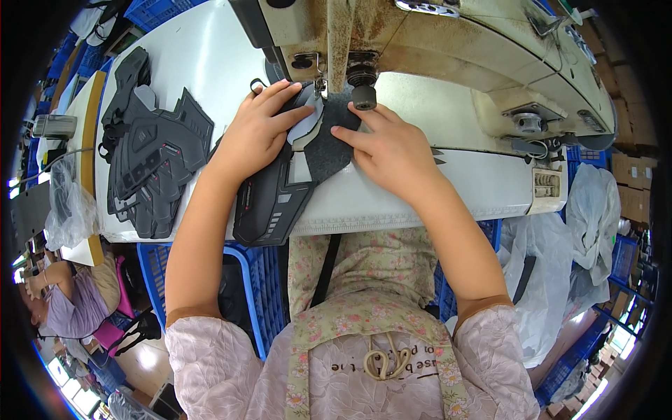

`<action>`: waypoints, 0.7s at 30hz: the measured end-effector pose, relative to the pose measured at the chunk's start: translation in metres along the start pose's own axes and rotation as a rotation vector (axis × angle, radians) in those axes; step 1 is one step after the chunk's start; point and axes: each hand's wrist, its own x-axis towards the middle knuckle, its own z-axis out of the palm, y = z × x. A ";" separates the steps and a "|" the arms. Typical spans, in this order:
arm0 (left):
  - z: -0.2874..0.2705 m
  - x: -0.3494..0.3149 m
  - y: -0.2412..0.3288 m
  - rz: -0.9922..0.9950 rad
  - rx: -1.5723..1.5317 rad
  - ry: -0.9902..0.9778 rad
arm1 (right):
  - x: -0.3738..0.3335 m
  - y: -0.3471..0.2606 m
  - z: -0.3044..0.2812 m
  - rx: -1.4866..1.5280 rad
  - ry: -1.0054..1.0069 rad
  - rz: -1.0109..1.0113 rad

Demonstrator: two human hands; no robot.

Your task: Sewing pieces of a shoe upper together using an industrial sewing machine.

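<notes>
A dark shoe upper [269, 201] with grey molded strips lies at the front of the sewing machine [448, 45], its far end under the needle area. My left hand [260, 129] rests on its left side, fingers stretched out near the presser foot [320, 85]. Under my left fingertips lies a pale grey piece [306, 124]. On the other side, my right hand [392, 148] lies with fingers apart, its fingertips on a dark felt-like panel [327, 155] that joins the upper. Neither hand grips around anything. The needle tip itself is too small to make out.
A pile of similar dark shoe uppers [157, 164] lies on the left of the white table [189, 45]. Blue baskets [262, 287] stand below the table edge. Plastic bags [539, 280] hang at the right. Another person [80, 297] sits at far left.
</notes>
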 end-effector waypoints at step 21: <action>-0.004 0.006 -0.007 0.038 -0.018 0.059 | 0.002 -0.014 0.007 -0.025 0.050 -0.042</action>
